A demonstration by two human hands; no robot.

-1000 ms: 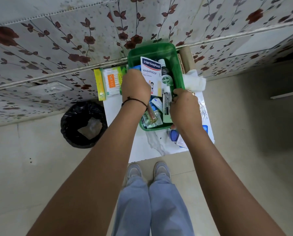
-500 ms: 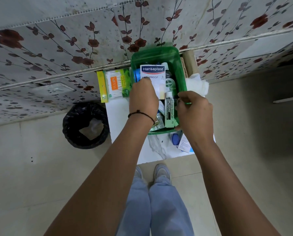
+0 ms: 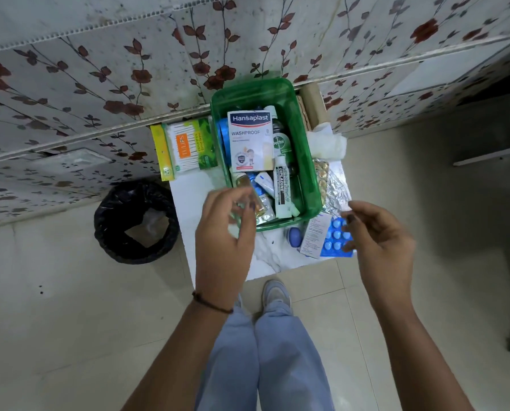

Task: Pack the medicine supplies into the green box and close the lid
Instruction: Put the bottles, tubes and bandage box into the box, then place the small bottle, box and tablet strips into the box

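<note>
Green box [image 3: 310, 185] sat open on the white desk [image 3: 265, 259] against the wall, the Hansaplast carton [image 3: 249, 140], Dettol bottle [image 3: 281, 142] and Cipladine tube [image 3: 282, 188] laid flat inside to spare room. My left hand [image 3: 224, 229] hovered at its near rim, grip loose and empty; my right hand [image 3: 381, 238], grip equally slack, hung just beside the blue tablet strip [image 3: 335, 238], probably next in.
</note>
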